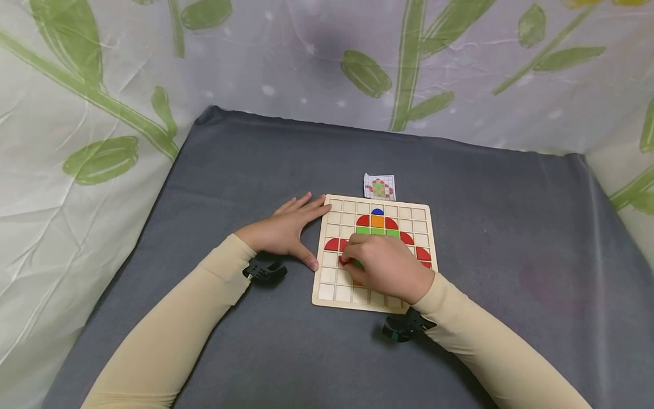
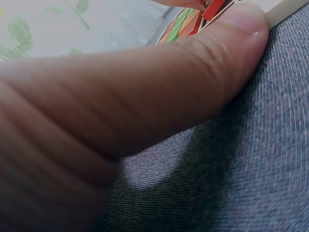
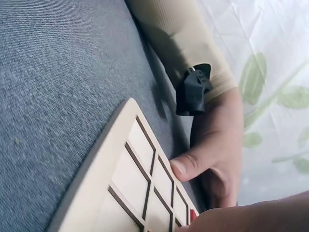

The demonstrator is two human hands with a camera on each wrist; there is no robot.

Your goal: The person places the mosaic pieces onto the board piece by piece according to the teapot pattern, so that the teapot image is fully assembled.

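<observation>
A wooden grid board (image 1: 327,291) lies on the cloth with coloured tiles in several of its square cells. My left hand (image 1: 283,232) is spread along the board's left edge, fingertips at the upper corner and thumb against the side. Over the lower middle of the board, my right hand (image 1: 388,266) has its fingers curled and pinches a red tile (image 2: 214,8), seen tilted in the left wrist view. Red, green and orange tiles show around that hand, with a blue half-round tile (image 1: 377,212) at the top. The cells under the right hand are hidden.
A small printed card (image 1: 380,187) with a coloured grid pattern lies just beyond the board's far edge. Grey cloth (image 1: 490,227) covers the table. A leaf-patterned curtain (image 1: 306,62) stands behind and at the sides. Black wrist mounts (image 1: 409,325) sit on both forearms.
</observation>
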